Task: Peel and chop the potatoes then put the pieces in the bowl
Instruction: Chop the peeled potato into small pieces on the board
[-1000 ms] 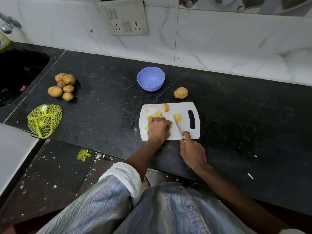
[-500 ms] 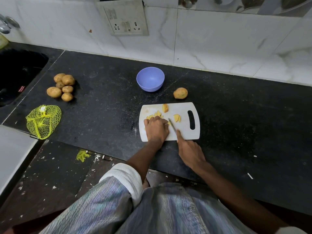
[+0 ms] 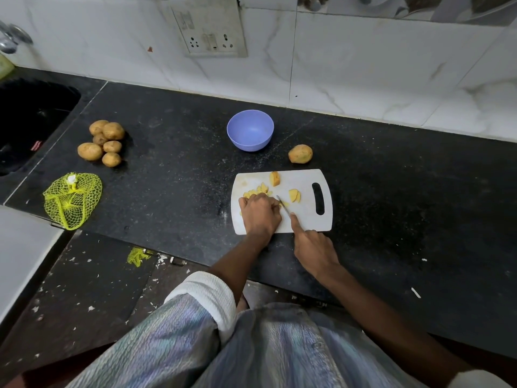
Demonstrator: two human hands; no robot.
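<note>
A white cutting board (image 3: 305,219) lies on the black counter with yellow potato pieces (image 3: 293,195) scattered on it. My left hand (image 3: 260,215) is curled over a potato piece at the board's left side, hiding most of it. My right hand (image 3: 312,246) grips a knife (image 3: 283,206), index finger along its back, with the blade just right of my left fingers. An empty blue bowl (image 3: 249,129) stands behind the board. One partly peeled potato (image 3: 300,154) lies right of the bowl.
Several unpeeled potatoes (image 3: 102,142) lie in a heap at the far left, near the sink (image 3: 25,121). A yellow net bag (image 3: 71,200) lies in front of them. The tiled wall with a socket plate (image 3: 209,37) runs behind the counter.
My right hand has moved the knife forward and to the left, from the board's near edge up against my left fingers. My left hand has stayed on the potato piece.
</note>
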